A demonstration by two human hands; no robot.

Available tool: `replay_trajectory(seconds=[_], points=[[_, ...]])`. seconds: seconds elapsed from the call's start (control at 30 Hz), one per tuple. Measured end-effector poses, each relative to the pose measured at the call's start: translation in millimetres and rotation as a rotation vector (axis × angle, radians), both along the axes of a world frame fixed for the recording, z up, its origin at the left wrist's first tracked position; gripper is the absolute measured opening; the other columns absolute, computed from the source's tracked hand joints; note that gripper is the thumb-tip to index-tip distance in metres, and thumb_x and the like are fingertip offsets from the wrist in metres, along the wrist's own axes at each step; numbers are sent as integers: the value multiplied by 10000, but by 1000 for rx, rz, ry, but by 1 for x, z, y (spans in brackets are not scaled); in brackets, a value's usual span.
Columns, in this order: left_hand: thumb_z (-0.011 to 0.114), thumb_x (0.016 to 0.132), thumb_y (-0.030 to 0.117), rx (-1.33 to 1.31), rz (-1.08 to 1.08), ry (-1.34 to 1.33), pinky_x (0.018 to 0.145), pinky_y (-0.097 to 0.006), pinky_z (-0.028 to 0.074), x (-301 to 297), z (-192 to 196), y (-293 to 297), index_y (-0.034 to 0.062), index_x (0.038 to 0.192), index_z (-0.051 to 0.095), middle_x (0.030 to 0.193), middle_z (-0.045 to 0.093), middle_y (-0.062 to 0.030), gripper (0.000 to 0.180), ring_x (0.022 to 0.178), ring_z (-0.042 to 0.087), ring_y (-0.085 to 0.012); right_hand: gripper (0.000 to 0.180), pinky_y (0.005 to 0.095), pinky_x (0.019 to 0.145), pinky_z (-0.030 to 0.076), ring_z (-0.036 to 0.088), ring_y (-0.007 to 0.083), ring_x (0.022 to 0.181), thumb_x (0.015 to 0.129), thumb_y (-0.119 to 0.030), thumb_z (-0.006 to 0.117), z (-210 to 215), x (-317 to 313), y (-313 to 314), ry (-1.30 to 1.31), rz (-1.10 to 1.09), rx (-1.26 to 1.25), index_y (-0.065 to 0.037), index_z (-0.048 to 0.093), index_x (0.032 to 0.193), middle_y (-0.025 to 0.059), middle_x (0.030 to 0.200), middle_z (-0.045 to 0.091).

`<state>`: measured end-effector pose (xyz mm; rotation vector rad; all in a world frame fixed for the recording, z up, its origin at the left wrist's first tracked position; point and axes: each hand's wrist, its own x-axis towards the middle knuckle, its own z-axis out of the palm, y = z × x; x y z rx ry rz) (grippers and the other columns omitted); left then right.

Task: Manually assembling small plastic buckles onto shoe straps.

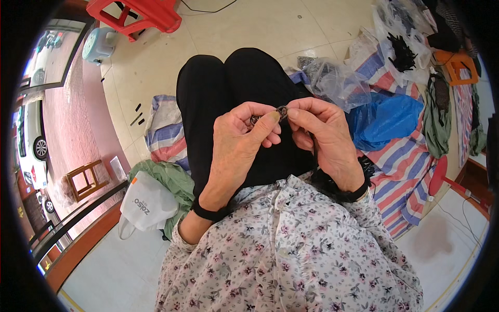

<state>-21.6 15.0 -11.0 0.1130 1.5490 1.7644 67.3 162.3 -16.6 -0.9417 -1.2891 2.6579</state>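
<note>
Over my lap, my left hand [236, 143] and my right hand [328, 138] meet, fingertips almost touching. Both pinch a small dark ring-shaped piece [282, 111], perhaps a metal buckle; its exact kind is too small to make out. A second shiny dark piece [254, 119] shows between the curled fingers of my left hand. From my right hand's fingers a thin dark strap [315, 145] runs down toward a black bundle [366, 169] beside my right wrist. Part of that bundle is hidden behind the forearm.
Striped cloth sheeting [387, 169] spreads at the right, bearing a blue plastic bag [387, 119] and clear bags [338, 83]. A red stool [138, 15] and a pale blue stool [99, 46] stand far left. A white bag [148, 203] lies near left, on green cloth [169, 179].
</note>
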Motion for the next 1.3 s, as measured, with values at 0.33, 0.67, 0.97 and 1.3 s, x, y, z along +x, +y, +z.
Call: replay_trajectory(seconds=[0.33, 0.67, 0.97, 1.3], points=[[636, 913, 131, -161, -183, 238, 564, -188, 469, -5, 8, -5, -23, 960, 655, 738, 650, -39, 162, 630, 615, -70, 77, 156, 499, 364, 503, 0, 589, 840, -52, 683, 4, -1, 4, 22, 96, 339, 7, 689, 888, -26, 735, 628], [614, 943, 159, 16, -112, -41, 575, -171, 446, -4, 1, -6, -26, 982, 621, 806, 664, -64, 189, 666, 603, -71, 57, 155, 531, 370, 492, -11, 616, 813, -32, 655, 0, -2, 4, 18, 133, 321, 1, 686, 847, -35, 736, 627], [598, 933, 116, -93, -97, 180, 573, -200, 452, -5, 10, 11, -24, 896, 631, 775, 652, -65, 149, 630, 575, -80, 72, 172, 514, 375, 493, 3, 604, 847, -84, 670, 5, 0, 13, 11, 139, 354, -14, 677, 867, -39, 726, 613], [604, 899, 96, -150, -78, 186, 574, -215, 475, 2, -2, 4, -50, 864, 635, 744, 662, -91, 153, 622, 602, -109, 79, 204, 687, 468, 573, 43, 762, 873, -74, 675, -47, 5, 2, 143, 185, 433, 0, 677, 901, -4, 823, 657]])
